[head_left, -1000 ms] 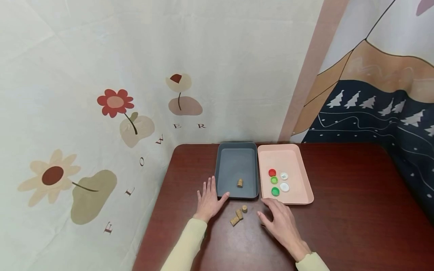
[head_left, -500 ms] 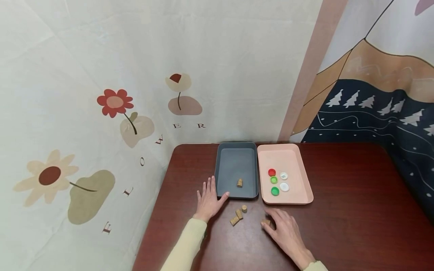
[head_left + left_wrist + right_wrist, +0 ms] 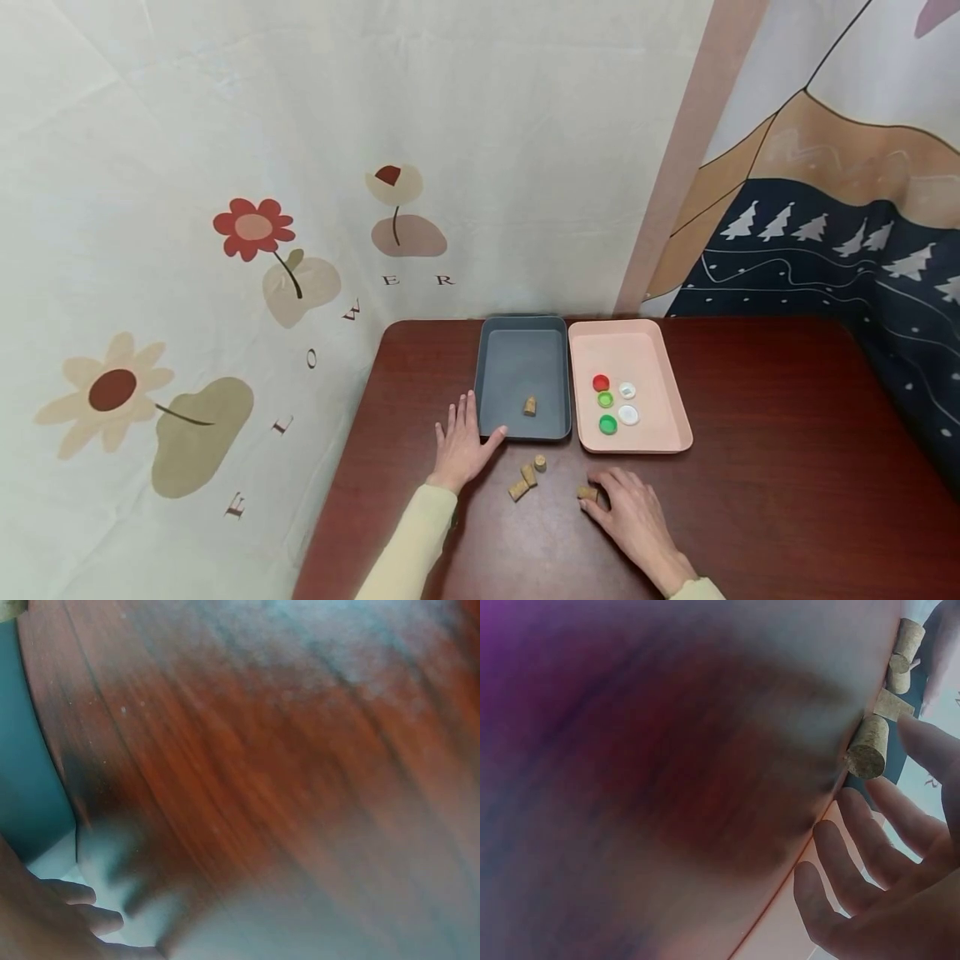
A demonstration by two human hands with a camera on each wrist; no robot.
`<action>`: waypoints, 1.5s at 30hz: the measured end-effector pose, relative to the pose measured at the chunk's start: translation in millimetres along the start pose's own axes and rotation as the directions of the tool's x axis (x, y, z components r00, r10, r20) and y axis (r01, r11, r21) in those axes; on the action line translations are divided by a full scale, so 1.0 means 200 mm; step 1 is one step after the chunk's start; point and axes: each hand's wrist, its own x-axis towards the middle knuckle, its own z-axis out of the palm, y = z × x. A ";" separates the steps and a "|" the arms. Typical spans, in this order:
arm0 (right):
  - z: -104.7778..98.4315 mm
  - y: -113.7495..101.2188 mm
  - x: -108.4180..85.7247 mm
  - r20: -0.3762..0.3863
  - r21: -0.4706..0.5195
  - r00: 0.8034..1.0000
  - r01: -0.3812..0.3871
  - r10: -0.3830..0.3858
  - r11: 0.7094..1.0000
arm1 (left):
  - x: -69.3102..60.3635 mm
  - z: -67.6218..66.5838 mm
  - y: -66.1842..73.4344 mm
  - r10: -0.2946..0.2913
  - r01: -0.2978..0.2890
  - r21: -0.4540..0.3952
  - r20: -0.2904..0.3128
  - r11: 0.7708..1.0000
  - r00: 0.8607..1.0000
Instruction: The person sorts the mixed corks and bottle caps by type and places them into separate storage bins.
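Right hand (image 3: 630, 510) moved back from near edge of pink tray (image 3: 615, 346) to a cork (image 3: 586, 492) on the worktop (image 3: 787, 467). Left hand (image 3: 457, 457): released, fingers spread beside gray tray (image 3: 525, 358), left edge. Three corks (image 3: 528, 476) off its near edge. Right thumb and finger straddle theirs; can't tell if pinched. Worktop runs wide rightward.

Reddish-brown table (image 3: 772, 400) — gray tray (image 3: 522, 358), pink tray (image 3: 658, 379), loose corks (image 3: 518, 490) in front.

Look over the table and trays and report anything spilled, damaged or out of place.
Nothing looks spilled or damaged. Mildly untidy, though: three corks sit at mixed angles on the table, outside the gray tray that holds another cork.
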 end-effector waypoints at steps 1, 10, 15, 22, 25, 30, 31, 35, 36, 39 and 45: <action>0.00 0.00 0.00 0.007 -0.001 1.000 -0.005 0.005 1.000 | 0.00 0.00 0.00 0.000 0.000 0.002 -0.001 1.000 1.000; -0.01 -0.02 0.01 0.085 -0.025 0.996 -0.037 0.039 0.999 | 0.00 0.00 0.00 0.003 -0.003 0.004 0.001 1.000 1.000; -0.01 -0.01 0.01 0.075 -0.029 0.997 -0.024 0.027 0.999 | -0.01 0.00 0.00 0.003 -0.003 0.006 -0.002 1.000 1.000; 0.00 0.00 0.01 0.045 -0.022 0.999 -0.013 0.014 1.000 | 0.00 0.01 0.00 0.005 -0.005 0.008 -0.007 1.000 1.000; 0.00 0.00 0.01 0.044 -0.021 0.999 -0.015 0.016 1.000 | 0.00 0.01 0.00 0.006 -0.006 0.008 -0.007 1.000 1.000; 0.00 -0.01 0.01 0.045 -0.013 0.999 -0.020 0.021 1.000 | 0.00 0.00 0.00 0.009 -0.009 -0.003 -0.009 1.000 1.000; 0.00 -0.01 0.01 0.045 -0.012 0.999 -0.021 0.021 1.000 | 0.00 0.00 0.00 0.009 -0.009 -0.004 -0.009 1.000 1.000; -0.01 -0.01 0.01 0.039 -0.009 0.999 -0.018 0.018 1.000 | 0.00 0.00 0.00 0.009 -0.009 0.000 -0.008 1.000 1.000; -0.01 -0.01 0.01 0.037 -0.008 0.999 -0.017 0.017 1.000 | 0.00 0.00 0.00 0.009 -0.009 0.000 -0.007 1.000 1.000; -0.01 -0.01 0.01 0.032 -0.005 0.999 -0.012 0.012 1.000 | 0.00 0.00 0.00 0.008 -0.009 -0.001 -0.006 1.000 1.000; -0.01 -0.02 0.01 0.027 0.005 0.999 -0.019 0.019 1.000 | 0.00 0.00 0.00 0.008 -0.008 0.001 -0.007 1.000 1.000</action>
